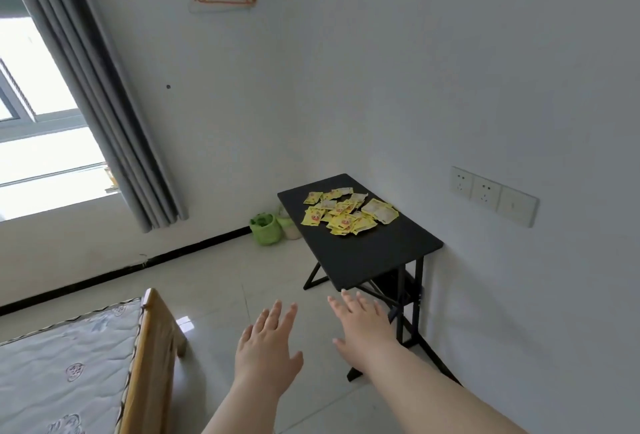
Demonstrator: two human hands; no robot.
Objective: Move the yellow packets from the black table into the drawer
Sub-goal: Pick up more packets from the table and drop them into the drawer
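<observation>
The right grip is released: fingers straight and slightly spread, palm down, holding nothing. Its fingertips show just short of the near edge of the desk. The left grip is likewise released and empty, flat with fingers fanned. It sits to the left of the right one and a little nearer the person, over the floor tiles.

From both grips the yellow packets lie ahead and slightly to the right, well apart from either. They are a loose, overlapping scatter on the far half of the black desk. The scatter spreads mostly left to right, while the desk's long axis runs near to far along the right wall. The near half of the desk top lies between the grips and the packets.

The right grip is the nearer to the pile and in line with it, so it looks the likelier to arrive first; the left would need to cross rightward. No drawer is in view. A bed stands near left.
</observation>
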